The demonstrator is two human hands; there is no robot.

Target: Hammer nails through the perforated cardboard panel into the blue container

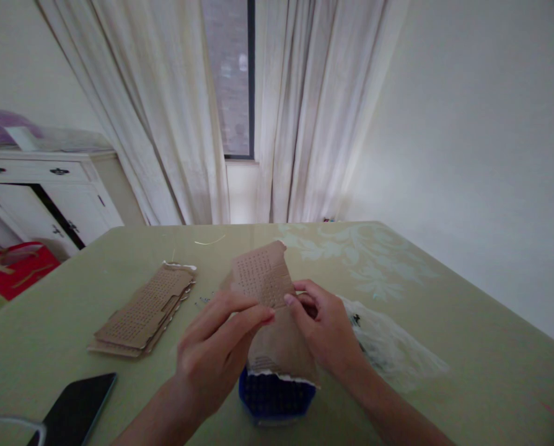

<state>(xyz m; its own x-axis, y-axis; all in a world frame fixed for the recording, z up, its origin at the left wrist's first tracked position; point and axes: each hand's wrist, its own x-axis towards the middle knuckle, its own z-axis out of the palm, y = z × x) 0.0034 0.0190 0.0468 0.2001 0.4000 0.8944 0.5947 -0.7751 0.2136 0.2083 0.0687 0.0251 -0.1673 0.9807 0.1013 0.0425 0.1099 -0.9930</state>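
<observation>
A brown perforated cardboard sheet point(264, 280) is held up between both hands over the green table point(398, 322). My left hand point(219, 350) pinches its lower left edge with fingers closed. My right hand point(326, 331) grips the sheet's right side, thumb on the front. Below the sheet, near the table's front edge, sits a dark blue block point(276, 396) partly hidden by the cardboard.
A stack of similar cardboard sheets point(144, 310) lies to the left. A black phone point(75, 409) rests at the front left. A clear plastic bag point(388, 344) lies to the right. A white cabinet point(49, 192) and curtains point(179, 111) stand behind the table.
</observation>
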